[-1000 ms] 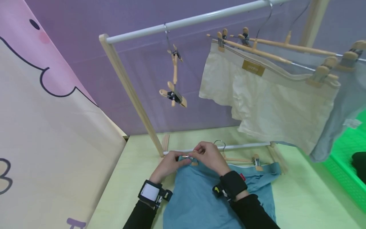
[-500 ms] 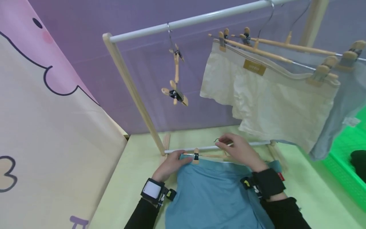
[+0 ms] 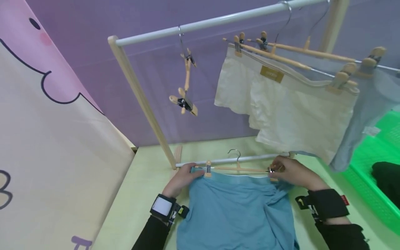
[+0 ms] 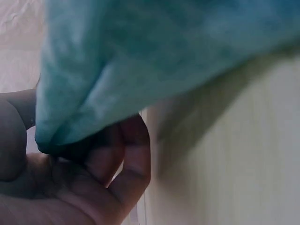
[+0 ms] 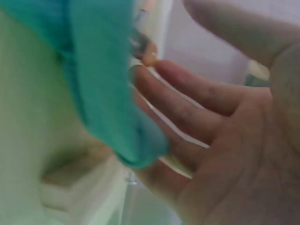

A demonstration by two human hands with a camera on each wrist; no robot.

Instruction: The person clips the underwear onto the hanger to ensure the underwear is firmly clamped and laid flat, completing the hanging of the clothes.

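Blue shorts (image 3: 237, 208) lie on the table with their waistband along a wooden clip hanger (image 3: 254, 170). Its left clip (image 3: 208, 170) bites the waistband. My left hand (image 3: 180, 181) grips the waistband corner beside that clip; in the left wrist view the fingers (image 4: 133, 164) curl behind the cloth. At the hanger's other end, my right hand (image 3: 297, 173) touches the right clip (image 3: 273, 179). From the right wrist, fairly straight fingers (image 5: 187, 108) reach the clip's wooden tip, with the thumb apart. The hanger's hook (image 3: 235, 152) lies against the rack's lower bar.
A white rail (image 3: 200, 26) on wooden posts crosses above. From it hang a bare clip hanger (image 3: 186, 76), white shorts (image 3: 287, 100) and a grey-blue garment (image 3: 353, 121). A green basket (image 3: 372, 194) holding something black stands at right.
My right hand has left the left clip and moved right along the hanger to the right clip. My left hand has stayed at the waistband's left corner.
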